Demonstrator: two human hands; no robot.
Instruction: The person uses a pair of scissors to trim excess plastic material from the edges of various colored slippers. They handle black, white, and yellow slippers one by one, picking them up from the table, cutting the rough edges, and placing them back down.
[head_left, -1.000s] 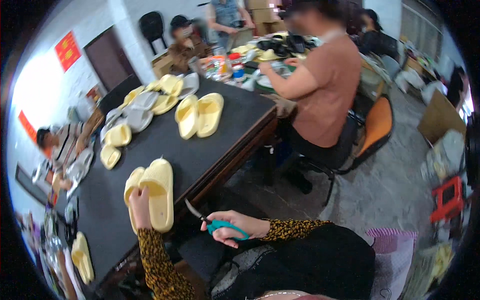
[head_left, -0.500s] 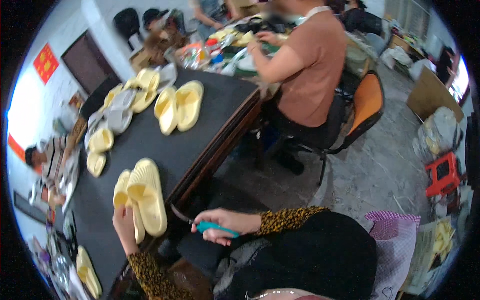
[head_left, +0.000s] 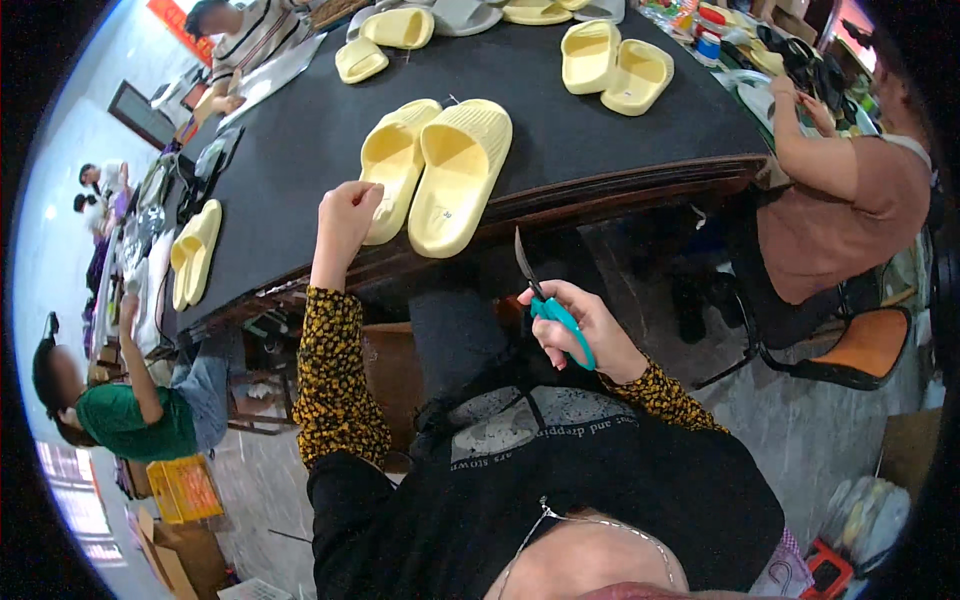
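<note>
A pair of pale yellow slide slippers lies at the near edge of the dark table: a left slipper and a right slipper, toes pointing away from me. My left hand is closed beside the left slipper's heel, its fingertips against the slipper's edge. What those fingers pinch, if anything, is hidden. Below the table edge, my right hand grips teal-handled scissors. Their dark, curved blades point up toward the table and appear closed, apart from the slippers.
Another yellow pair lies farther right on the table; more yellow and grey slippers line its far side. One yellow pair rests at the left. Co-workers sit right, left and far left. An orange chair stands at the right.
My view has swung, so the slippers now appear higher and more central. My left hand stays by the left slipper's heel, its fingers more curled. The scissors remain in my right hand.
</note>
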